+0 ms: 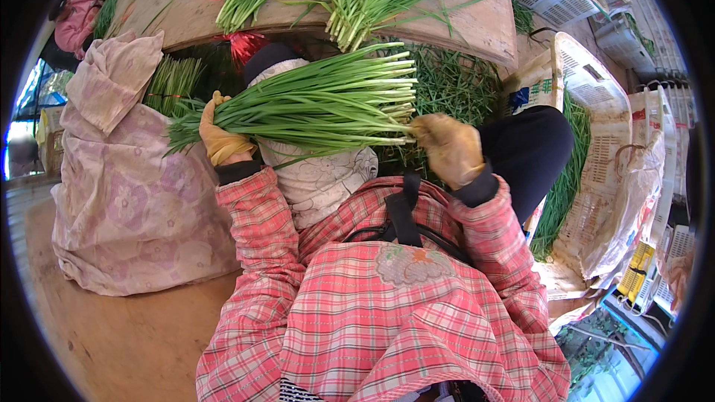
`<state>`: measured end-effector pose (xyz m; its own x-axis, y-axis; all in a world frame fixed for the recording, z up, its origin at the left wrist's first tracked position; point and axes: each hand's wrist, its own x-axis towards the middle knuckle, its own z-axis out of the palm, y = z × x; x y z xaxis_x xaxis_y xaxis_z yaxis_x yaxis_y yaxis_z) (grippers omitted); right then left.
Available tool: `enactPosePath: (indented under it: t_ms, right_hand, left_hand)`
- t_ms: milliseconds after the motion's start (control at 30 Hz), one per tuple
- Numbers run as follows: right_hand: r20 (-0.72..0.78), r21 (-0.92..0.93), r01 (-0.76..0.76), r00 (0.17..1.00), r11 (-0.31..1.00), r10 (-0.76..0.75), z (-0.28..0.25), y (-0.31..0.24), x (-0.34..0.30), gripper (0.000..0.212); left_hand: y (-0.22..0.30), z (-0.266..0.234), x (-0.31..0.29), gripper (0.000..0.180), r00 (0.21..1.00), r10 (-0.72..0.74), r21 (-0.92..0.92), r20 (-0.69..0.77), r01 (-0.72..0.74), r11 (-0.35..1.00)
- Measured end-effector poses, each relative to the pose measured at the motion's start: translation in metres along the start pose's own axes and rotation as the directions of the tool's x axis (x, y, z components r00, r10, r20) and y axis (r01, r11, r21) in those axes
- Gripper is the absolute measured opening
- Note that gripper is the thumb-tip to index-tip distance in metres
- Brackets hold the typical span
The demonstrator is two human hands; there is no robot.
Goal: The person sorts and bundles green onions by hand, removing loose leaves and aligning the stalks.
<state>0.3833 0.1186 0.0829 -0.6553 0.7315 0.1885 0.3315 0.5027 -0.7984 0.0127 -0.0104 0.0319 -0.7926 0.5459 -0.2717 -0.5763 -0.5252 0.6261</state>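
Fingers of the left hand (pixel 225 141) wrap the leafy end of a bunch of greens (pixel 320 100); the right hand's (pixel 450 151) curl at its pale stems, pinch undeterminable. The bunch lies sideways between plaid clothing (pixel 357 290) and wooden table (pixel 484 26).

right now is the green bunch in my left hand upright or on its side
On its side: the green bunch stretches sideways, pale stem ends right, leaf tips left past the left hand.
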Motion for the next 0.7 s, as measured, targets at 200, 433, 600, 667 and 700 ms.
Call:
enactPosePath:
  t_ms: [200, 433, 600, 667, 700]
  right_hand:
    - [0.177, 0.515, -0.35, 0.937, 0.783, 0.302, -0.061, -0.003, -0.011, 0.013]
    - [-0.03, 0.203, -0.236, 0.969, 0.95, 0.247, -0.109, 0.016, -0.013, 0.019]
    - [0.011, -0.244, -0.181, 0.982, 0.953, 0.19, -0.082, 0.035, -0.017, 0.04]
    - [-0.007, -0.295, -0.12, 0.992, 0.948, 0.124, -0.079, 0.007, -0.006, 0.043]
    - [-0.011, -0.347, 0.043, 0.999, 0.937, -0.05, -0.072, -0.005, -0.001, 0.043]
  left_hand:
    - [-0.007, 0.013, -0.006, 0.017, 0.999, 0.047, 0.009, 0.003, -0.047, 0.999]
    - [-0.009, 0.02, -0.007, 0.017, 0.995, 0.088, 0.036, -0.04, -0.086, 0.996]
    - [-0.007, 0.016, -0.006, 0.02, 0.994, 0.043, 0.038, -0.096, -0.039, 0.999]
    - [-0.006, 0.011, -0.003, 0.018, 0.997, 0.062, 0.066, -0.044, -0.059, 0.996]
    - [-0.005, 0.012, -0.003, 0.017, 0.996, 0.061, 0.051, -0.058, -0.058, 0.997]
